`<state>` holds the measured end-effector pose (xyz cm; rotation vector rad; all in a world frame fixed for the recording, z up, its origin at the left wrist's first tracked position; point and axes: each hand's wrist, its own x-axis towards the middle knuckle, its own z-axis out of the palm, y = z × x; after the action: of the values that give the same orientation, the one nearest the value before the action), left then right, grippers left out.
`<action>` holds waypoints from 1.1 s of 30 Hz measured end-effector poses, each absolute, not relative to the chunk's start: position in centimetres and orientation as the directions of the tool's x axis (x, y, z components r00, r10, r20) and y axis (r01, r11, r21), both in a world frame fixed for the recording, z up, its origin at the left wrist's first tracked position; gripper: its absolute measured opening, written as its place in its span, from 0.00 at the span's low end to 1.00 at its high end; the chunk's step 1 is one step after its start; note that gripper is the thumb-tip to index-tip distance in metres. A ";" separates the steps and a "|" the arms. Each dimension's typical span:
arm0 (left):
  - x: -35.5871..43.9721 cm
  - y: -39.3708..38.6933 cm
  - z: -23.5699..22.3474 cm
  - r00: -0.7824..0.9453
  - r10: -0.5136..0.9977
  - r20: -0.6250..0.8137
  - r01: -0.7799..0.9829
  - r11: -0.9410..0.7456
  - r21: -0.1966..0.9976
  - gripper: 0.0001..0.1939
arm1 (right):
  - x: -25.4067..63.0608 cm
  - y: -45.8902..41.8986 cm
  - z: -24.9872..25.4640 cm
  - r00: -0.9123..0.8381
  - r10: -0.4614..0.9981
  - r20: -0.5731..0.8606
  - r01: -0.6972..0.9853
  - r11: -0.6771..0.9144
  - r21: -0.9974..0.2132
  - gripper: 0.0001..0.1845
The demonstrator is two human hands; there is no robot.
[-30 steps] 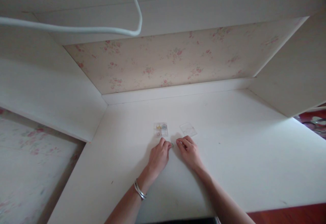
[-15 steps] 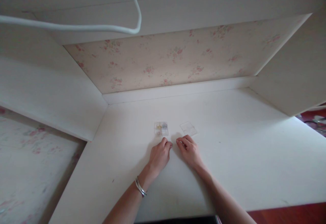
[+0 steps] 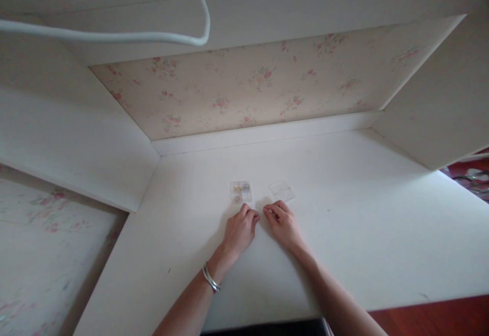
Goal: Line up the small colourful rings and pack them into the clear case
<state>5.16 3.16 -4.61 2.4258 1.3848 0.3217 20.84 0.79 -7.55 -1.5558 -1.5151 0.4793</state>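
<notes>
Left hand (image 3: 239,229), right hand (image 3: 281,225): lower centre of frame, fingertips pinched; we cannot tell what, if anything, they grasp. Box (image 3: 246,197), uncovered: just above the left hand; a knuckle's nudge could spill its pieces (image 3: 237,189). Lid (image 3: 281,191), right of it: the right hand could jolt it.

Narrow lane fwd btwn L hand (image 3: 240,227) & R hand (image 3: 283,225); box (image 3: 246,197), lid (image 3: 281,191) flank it
</notes>
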 end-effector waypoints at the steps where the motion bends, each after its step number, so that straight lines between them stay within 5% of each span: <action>1: 5.2 3.1 -4.6 0.497 0.867 0.032 0.789 -0.467 0.400 0.11 | 20.8 0.8 -7.6 0.177 0.939 0.296 0.594 0.138 -0.792 0.15; 13: 3.5 4.6 -5.2 0.333 0.915 0.228 0.552 -0.386 0.739 0.11 | 20.8 0.6 -7.5 0.111 0.945 0.306 0.640 0.168 -0.750 0.12; 22: 4.0 7.7 -3.7 0.305 0.894 0.327 0.623 -0.447 0.642 0.10 | 20.2 0.2 -6.5 -0.158 0.935 0.317 0.841 0.296 -0.453 0.12; 33: 3.2 8.0 -4.1 0.258 0.913 0.315 0.635 -0.406 0.658 0.11 | 20.4 0.2 -6.7 -0.163 0.934 0.318 0.824 0.306 -0.476 0.11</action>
<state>3.20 7.97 -4.06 2.1367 1.4081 0.9495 20.39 0.25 -6.68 -1.5549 -2.0236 0.2575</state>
